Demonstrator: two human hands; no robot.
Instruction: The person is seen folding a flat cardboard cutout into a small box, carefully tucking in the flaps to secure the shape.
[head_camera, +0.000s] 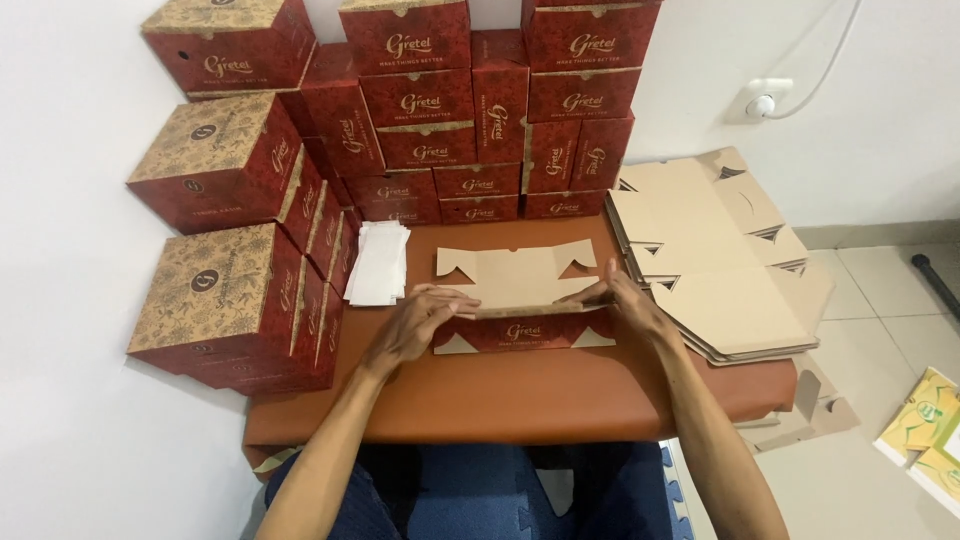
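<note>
White walls (880, 130) meet a pale tiled floor (880, 300). A white wall socket (762, 102) with a cable (830, 60) sits high at right. A low brown table (520, 395) stands against the wall.

This looks like a small packing room in a home or little shop, where cardboard boxes get folded by hand. Many finished red boxes (420, 110) with gold patterns are piled high against the plain white wall (60, 120), and a stack of flat brown cardboard sheets (715, 260) lies at one side of a low brown surface (520, 390). There is a white wall socket (762, 100) with a cord, a pale tiled floor (880, 330), a little pile of white paper pieces (378, 262), and no big machines.
</note>
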